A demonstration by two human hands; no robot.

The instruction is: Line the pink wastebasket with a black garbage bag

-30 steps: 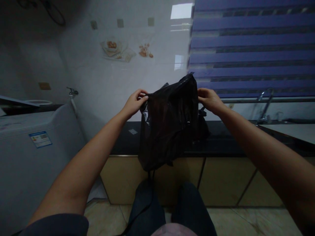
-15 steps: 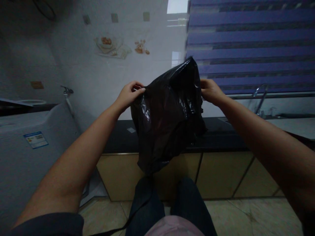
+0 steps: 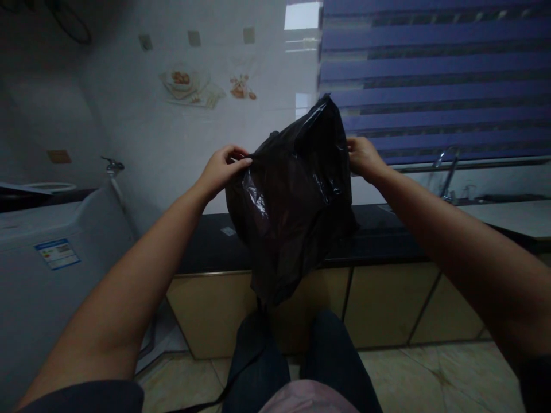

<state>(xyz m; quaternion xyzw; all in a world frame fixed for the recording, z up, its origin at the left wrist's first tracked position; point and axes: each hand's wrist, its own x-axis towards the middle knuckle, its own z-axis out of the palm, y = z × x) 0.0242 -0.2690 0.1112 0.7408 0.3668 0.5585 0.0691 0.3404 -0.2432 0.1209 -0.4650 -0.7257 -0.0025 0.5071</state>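
Note:
A black plastic bag [image 3: 288,201] hangs in front of me, stretched between both hands above the counter's front edge. My left hand [image 3: 224,169] pinches its upper left rim between thumb and fingers. On the other side, my right hand [image 3: 364,158] grips the upper right rim, its fingertips partly hidden behind the plastic. The bag's top rises to a peak near the right hand, and its crumpled lower end dangles before the cabinet doors. What is inside the bag, if anything, cannot be seen.
Beneath the bag runs a dark countertop [image 3: 210,246] over yellowish cabinets [image 3: 387,304]. A small pale packet [image 3: 228,231] lies on it. A white appliance with a label [image 3: 58,252] stands at left, near a wall tap [image 3: 112,164]. At right are a sink faucet [image 3: 450,172] and a blue striped blind [image 3: 430,80].
The bag's lower end has swung slightly to the right and its folds have shifted. Both hands keep their hold. The view has shifted a little.

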